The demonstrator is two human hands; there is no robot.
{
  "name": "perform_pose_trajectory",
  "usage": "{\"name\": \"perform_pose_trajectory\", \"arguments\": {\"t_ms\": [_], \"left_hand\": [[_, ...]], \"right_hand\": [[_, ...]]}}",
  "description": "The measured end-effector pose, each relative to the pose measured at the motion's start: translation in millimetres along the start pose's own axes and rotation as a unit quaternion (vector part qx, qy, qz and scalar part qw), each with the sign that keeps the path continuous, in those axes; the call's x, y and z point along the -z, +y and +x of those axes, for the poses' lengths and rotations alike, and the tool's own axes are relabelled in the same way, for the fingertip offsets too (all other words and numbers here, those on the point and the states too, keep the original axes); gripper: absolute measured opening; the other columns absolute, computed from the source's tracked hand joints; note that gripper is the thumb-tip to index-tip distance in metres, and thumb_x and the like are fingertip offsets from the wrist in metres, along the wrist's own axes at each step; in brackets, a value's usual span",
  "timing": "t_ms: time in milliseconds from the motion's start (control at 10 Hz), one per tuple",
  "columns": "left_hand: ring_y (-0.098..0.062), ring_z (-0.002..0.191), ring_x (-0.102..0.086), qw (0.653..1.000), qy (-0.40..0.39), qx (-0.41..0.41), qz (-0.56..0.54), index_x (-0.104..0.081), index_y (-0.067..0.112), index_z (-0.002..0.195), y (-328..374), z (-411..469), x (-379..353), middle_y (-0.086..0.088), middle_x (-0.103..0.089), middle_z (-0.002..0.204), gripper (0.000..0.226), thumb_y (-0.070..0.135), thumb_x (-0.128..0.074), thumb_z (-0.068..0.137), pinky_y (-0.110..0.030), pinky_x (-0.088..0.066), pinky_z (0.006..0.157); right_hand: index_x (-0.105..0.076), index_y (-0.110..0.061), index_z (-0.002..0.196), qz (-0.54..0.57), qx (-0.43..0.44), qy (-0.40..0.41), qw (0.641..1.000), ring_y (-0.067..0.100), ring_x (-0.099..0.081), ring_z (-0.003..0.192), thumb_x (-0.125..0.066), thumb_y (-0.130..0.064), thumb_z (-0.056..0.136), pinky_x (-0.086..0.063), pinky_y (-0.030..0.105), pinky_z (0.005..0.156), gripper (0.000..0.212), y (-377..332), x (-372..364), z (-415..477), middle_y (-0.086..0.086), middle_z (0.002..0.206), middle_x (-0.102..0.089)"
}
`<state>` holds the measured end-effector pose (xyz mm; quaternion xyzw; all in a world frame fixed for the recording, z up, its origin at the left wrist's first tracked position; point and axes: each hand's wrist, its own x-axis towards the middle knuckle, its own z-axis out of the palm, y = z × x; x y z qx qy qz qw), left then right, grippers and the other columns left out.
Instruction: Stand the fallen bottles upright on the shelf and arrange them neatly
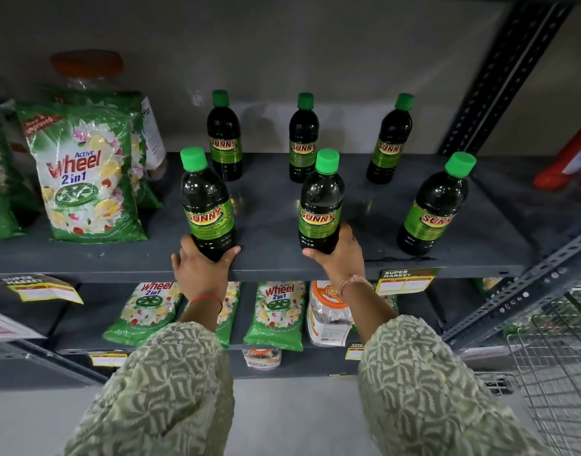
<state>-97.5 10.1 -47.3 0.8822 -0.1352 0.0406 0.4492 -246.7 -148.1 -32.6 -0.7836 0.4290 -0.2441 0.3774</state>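
Several dark bottles with green caps and green SUNNY labels stand upright on the grey shelf [269, 205]. Three form a back row: left [224, 136], middle [303, 139], right [390, 141]. Three form a front row. My left hand [202, 268] grips the base of the front left bottle [206, 202]. My right hand [340, 255] grips the base of the front middle bottle [320, 202]. The front right bottle [435, 205] stands free near the shelf's front edge. No bottle lies on its side.
Green Wheel detergent bags [88, 172] stand at the shelf's left, a jar with an orange lid [86, 65] behind them. A red item [569, 159] sits far right. More bags [276, 314] fill the lower shelf. A wire basket [559, 363] is at the lower right.
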Motion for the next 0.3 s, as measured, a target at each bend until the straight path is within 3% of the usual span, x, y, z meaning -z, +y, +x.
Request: {"name": "perform_pose_trajectory", "arguments": {"t_ms": [200, 300], "left_hand": [[-0.039, 0.113, -0.053, 0.999, -0.038, -0.010, 0.017, -0.040, -0.002, 0.113, -2.2, 1.4, 2.3, -0.025, -0.062, 0.113, 0.074, 0.045, -0.074, 0.067, -0.043, -0.026, 0.113], [-0.036, 0.129, -0.042, 0.998, -0.046, -0.030, -0.021, -0.029, -0.001, 0.131, -9.2, -3.2, 4.3, -0.022, -0.051, 0.134, 0.088, 0.043, -0.072, 0.070, -0.042, -0.016, 0.118]], "right_hand": [[-0.034, -0.006, 0.131, 0.001, -0.014, -0.006, 1.000, 0.033, -0.050, 0.118, -0.079, -0.027, 0.066, -0.044, 0.041, 0.096, 0.082, -4.2, 0.2, -4.2, 0.019, 0.125, -0.054], [-0.024, -0.005, 0.139, 0.020, 0.009, 0.011, 1.000, 0.034, -0.038, 0.131, -0.081, -0.023, 0.064, -0.036, 0.042, 0.107, 0.096, -2.6, -2.6, -12.2, 0.020, 0.139, -0.041]]}}
